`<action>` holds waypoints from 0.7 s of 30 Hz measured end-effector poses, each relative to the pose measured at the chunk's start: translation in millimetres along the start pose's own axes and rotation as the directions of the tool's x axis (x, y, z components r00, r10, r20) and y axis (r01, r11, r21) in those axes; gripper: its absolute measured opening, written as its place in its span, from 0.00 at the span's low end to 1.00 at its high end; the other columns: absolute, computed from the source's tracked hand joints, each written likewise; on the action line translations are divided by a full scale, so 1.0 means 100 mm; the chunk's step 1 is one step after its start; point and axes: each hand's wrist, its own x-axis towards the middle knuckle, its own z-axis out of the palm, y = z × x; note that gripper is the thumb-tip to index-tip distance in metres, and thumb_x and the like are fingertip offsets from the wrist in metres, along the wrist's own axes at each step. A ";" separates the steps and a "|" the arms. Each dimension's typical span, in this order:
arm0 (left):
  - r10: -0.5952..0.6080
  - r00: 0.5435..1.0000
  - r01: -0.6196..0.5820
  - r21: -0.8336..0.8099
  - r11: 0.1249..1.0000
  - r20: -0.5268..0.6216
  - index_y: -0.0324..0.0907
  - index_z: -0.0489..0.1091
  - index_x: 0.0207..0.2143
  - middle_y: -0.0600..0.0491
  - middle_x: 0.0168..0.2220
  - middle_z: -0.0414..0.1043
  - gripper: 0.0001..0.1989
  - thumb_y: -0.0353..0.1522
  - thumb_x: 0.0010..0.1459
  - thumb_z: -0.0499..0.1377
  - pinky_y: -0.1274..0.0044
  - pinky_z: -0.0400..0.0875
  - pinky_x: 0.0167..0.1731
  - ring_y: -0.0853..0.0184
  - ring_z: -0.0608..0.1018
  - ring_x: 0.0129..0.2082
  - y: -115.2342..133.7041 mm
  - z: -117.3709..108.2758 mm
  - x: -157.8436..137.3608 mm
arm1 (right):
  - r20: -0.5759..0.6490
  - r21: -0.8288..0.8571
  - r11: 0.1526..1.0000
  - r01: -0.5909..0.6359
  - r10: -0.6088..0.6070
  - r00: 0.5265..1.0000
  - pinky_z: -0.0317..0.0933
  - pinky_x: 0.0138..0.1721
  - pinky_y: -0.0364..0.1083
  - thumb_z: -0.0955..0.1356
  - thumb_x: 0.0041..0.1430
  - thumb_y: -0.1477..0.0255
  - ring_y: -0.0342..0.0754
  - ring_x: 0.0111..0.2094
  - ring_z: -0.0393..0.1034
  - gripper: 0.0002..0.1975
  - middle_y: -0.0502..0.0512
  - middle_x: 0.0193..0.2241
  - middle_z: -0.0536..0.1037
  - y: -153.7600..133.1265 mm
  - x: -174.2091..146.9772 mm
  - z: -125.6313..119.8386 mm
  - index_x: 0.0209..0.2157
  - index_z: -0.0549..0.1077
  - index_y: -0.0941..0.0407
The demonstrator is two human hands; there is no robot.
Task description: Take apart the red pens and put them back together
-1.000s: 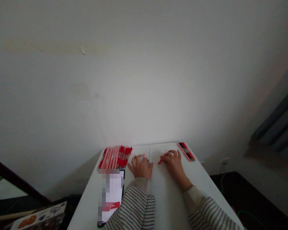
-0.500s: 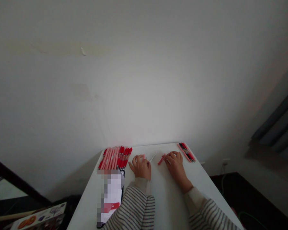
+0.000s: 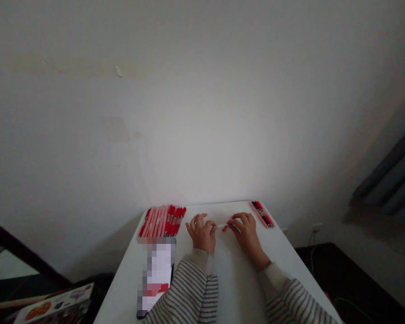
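Observation:
Over the middle of the white table (image 3: 234, 288), my left hand (image 3: 203, 235) pinches one end of a thin white pen refill (image 3: 220, 225) between thumb and forefinger, its other fingers spread. The refill lies nearly level and reaches across to my right hand (image 3: 245, 231). There my right hand is closed on a short pink pen barrel (image 3: 225, 227), with the refill's far end at its fingertips. Whether that end is inside the barrel I cannot tell. The fingers partly cover the barrel.
A row of pink and red pens (image 3: 160, 221) lies at the back left. Several pink, red and black pens (image 3: 261, 214) lie at the back right. A phone (image 3: 160, 265) with a partly blurred screen is beside my left sleeve. A wall (image 3: 209, 112) stands behind the table.
My left hand has shifted slightly right and now pinches the white refill, which has turned from slanted to nearly level. The pink piece by my left fingers no longer shows. My right hand has barely moved.

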 end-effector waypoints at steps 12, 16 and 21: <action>-0.060 0.998 0.060 0.204 0.977 -0.003 0.52 0.72 0.41 0.53 0.57 0.63 0.13 0.34 0.51 0.60 0.48 0.40 0.58 0.55 0.57 0.60 -0.10 0.05 0.03 | -0.031 -0.021 0.995 -0.098 0.097 0.995 0.54 0.46 0.54 0.64 0.60 0.63 0.52 0.42 0.61 0.10 0.55 0.38 0.74 0.10 -0.09 0.01 0.37 0.76 0.49; -0.029 1.000 0.031 0.213 0.977 -0.009 0.52 0.73 0.40 0.56 0.57 0.64 0.11 0.33 0.54 0.57 0.47 0.37 0.59 0.55 0.57 0.60 -0.11 0.02 0.04 | -0.040 0.004 0.994 -0.105 0.105 0.994 0.54 0.46 0.53 0.64 0.60 0.62 0.52 0.42 0.61 0.10 0.55 0.37 0.74 0.12 -0.10 0.02 0.36 0.76 0.50; 0.009 0.999 0.000 0.223 0.975 -0.038 0.50 0.74 0.38 0.56 0.56 0.66 0.10 0.32 0.55 0.55 0.47 0.35 0.59 0.56 0.58 0.60 -0.10 0.01 0.03 | -0.044 0.017 0.995 -0.099 0.099 0.994 0.55 0.46 0.52 0.64 0.60 0.62 0.52 0.43 0.61 0.11 0.55 0.37 0.74 0.12 -0.10 0.02 0.36 0.76 0.50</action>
